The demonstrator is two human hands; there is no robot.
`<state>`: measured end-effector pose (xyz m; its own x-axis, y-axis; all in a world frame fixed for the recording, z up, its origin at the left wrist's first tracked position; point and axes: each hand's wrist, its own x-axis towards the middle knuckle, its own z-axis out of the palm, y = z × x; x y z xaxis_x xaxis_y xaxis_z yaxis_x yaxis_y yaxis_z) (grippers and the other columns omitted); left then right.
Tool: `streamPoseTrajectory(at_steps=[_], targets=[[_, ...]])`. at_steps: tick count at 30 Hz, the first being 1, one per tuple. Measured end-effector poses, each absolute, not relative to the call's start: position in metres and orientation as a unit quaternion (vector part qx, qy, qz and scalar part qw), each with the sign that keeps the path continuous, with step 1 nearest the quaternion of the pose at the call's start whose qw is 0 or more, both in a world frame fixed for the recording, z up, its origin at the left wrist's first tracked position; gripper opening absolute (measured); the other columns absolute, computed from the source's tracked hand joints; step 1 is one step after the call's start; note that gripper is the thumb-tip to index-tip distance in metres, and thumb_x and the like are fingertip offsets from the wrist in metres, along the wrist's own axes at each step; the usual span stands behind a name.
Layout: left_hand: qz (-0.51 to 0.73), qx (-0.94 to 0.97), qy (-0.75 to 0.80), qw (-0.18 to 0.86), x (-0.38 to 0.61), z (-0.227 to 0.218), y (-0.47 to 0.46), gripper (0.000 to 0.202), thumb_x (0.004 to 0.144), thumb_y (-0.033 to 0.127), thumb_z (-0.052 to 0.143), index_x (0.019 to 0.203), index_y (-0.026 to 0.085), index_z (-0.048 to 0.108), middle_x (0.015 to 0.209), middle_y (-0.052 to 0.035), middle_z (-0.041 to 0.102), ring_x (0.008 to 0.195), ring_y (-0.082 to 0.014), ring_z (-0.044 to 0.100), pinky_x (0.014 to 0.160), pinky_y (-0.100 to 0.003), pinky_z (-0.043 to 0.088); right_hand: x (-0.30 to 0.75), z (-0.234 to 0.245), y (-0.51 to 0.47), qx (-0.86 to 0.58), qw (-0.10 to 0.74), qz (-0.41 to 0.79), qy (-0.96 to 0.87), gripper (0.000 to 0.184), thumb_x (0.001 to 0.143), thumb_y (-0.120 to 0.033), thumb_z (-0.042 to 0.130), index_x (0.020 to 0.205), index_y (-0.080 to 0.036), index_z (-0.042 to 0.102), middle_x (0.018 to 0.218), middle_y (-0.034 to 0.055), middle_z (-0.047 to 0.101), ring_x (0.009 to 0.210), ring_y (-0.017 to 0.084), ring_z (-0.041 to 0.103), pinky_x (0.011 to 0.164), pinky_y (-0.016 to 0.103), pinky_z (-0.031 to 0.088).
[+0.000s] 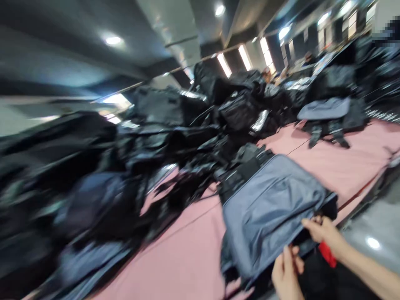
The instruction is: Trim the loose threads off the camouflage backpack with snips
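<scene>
The grey-blue backpack (268, 208) lies on the pink-covered counter (175, 262), close to its near edge, with its wide cloth panel facing up. Its long axis runs aslant, from lower left to upper right in my view, roughly along the length of the counter. The panel's far edge, beside a bunch of black fabric and straps (240, 173), points away from me toward the upper left; the opposite edge, dark beneath, points at me.

Both my hands are at that near edge. My right hand (323, 233) pinches the dark edging near the right-hand corner. My left hand (286, 268) is lower and to the left, fingers curled up against the same edge; blur keeps me from telling whether it grips. Something red (327, 254) shows just below my right wrist.

Farther along the counter, well apart from mine, sits another bag (325, 109) with a grey-blue panel on top and two dark straps trailing toward me. A heap of black bags (162, 108) rises across the far side, and on my left a blurred pile of dark bags (90, 208) spreads over the pink cloth. Shiny grey floor (375, 225) shows to my right.
</scene>
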<state>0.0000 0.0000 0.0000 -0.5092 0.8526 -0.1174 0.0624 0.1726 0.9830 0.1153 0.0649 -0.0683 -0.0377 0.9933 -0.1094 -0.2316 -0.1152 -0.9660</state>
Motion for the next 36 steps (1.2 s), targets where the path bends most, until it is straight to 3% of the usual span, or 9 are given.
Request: streamPoseTrajectory(at_steps=[1, 5, 13, 24, 26, 28, 30, 32, 36], targets=[[0.547, 0.310, 0.673, 0.388, -0.002, -0.010, 0.002, 0.069, 0.073, 0.079, 0.066, 0.066, 0.011, 0.071, 0.054, -0.0064, 0.062, 0.047, -0.0129, 0.053, 0.050, -0.027, 0.046, 0.117, -0.072, 0.064, -0.458, 0.515, 0.606, -0.397, 0.076, 0.070, -0.085, 0.067, 0.061, -0.024, 0.022, 0.052, -0.0106, 0.015, 0.046, 0.004, 0.015, 0.044, 0.022, 0.014], [0.605, 0.158, 0.543, 0.561, -0.007, -0.038, 0.011, 0.069, 0.058, 0.075, 0.081, 0.066, 0.008, 0.067, 0.077, -0.0144, 0.074, 0.044, -0.0057, 0.049, 0.047, -0.020, 0.035, 0.127, -0.079, 0.065, -0.463, 0.502, 0.637, -0.357, 0.072, 0.068, -0.074, 0.078, 0.062, -0.023, 0.027, 0.056, -0.0092, 0.018, 0.050, 0.005, 0.016, 0.045, 0.024, 0.017], [0.616, 0.073, 0.519, 0.587, -0.002, -0.036, 0.016, 0.066, 0.047, 0.066, 0.091, 0.059, 0.008, 0.063, 0.058, -0.0074, 0.065, 0.040, -0.0042, 0.042, 0.045, -0.020, 0.026, 0.130, -0.082, 0.059, -0.487, 0.494, 0.627, -0.355, 0.072, 0.065, -0.072, 0.082, 0.060, -0.021, 0.031, 0.058, -0.0063, 0.025, 0.052, 0.006, 0.022, 0.045, 0.023, 0.022], [0.593, 0.107, 0.531, 0.596, 0.000, -0.042, 0.016, 0.063, 0.052, 0.066, 0.089, 0.063, 0.006, 0.070, 0.041, 0.0005, 0.049, 0.039, -0.0050, 0.037, 0.049, -0.022, 0.019, 0.131, -0.083, 0.060, -0.515, 0.469, 0.602, -0.392, 0.075, 0.065, -0.078, 0.076, 0.066, -0.023, 0.025, 0.061, -0.0068, 0.020, 0.053, 0.007, 0.021, 0.046, 0.024, 0.023], [0.585, 0.112, 0.532, 0.602, 0.001, -0.041, 0.017, 0.061, 0.053, 0.064, 0.089, 0.064, 0.006, 0.071, 0.041, 0.0005, 0.049, 0.040, -0.0052, 0.037, 0.050, -0.022, 0.019, 0.135, -0.085, 0.058, -0.527, 0.463, 0.585, -0.405, 0.070, 0.064, -0.077, 0.077, 0.065, -0.022, 0.033, 0.060, -0.0051, 0.029, 0.054, 0.009, 0.028, 0.046, 0.024, 0.029], [0.588, 0.111, 0.531, 0.599, 0.001, -0.040, 0.017, 0.059, 0.054, 0.062, 0.089, 0.064, 0.007, 0.072, 0.042, 0.0007, 0.050, 0.040, -0.0051, 0.036, 0.050, -0.022, 0.020, 0.142, -0.088, 0.052, -0.552, 0.448, 0.549, -0.439, 0.060, 0.067, -0.075, 0.075, 0.074, -0.021, 0.051, 0.068, 0.0000, 0.050, 0.063, 0.014, 0.048, 0.053, 0.024, 0.040], [0.594, 0.116, 0.529, 0.595, 0.002, -0.041, 0.017, 0.059, 0.054, 0.062, 0.089, 0.063, 0.007, 0.072, 0.042, 0.0008, 0.049, 0.041, -0.0054, 0.036, 0.050, -0.023, 0.022, 0.152, -0.091, 0.041, -0.580, 0.410, 0.483, -0.512, 0.055, 0.078, -0.074, 0.067, 0.099, -0.023, 0.063, 0.096, 0.0041, 0.067, 0.088, 0.021, 0.063, 0.069, 0.026, 0.051], [0.598, 0.124, 0.526, 0.592, 0.002, -0.042, 0.017, 0.058, 0.056, 0.063, 0.088, 0.064, 0.007, 0.073, 0.042, 0.0006, 0.050, 0.042, -0.0054, 0.036, 0.050, -0.023, 0.023, 0.160, -0.093, 0.029, -0.583, 0.374, 0.399, -0.600, 0.052, 0.090, -0.069, 0.054, 0.117, -0.026, 0.062, 0.116, 0.0044, 0.069, 0.105, 0.024, 0.065, 0.083, 0.029, 0.055], [0.602, 0.131, 0.520, 0.592, 0.002, -0.044, 0.015, 0.057, 0.059, 0.063, 0.087, 0.065, 0.008, 0.073, 0.043, 0.0007, 0.050, 0.042, -0.0054, 0.037, 0.050, -0.022, 0.024, 0.165, -0.089, 0.013, -0.539, 0.373, 0.255, -0.711, 0.041, 0.097, -0.060, 0.050, 0.113, -0.026, 0.065, 0.106, 0.0032, 0.073, 0.088, 0.021, 0.071, 0.074, 0.027, 0.058]])
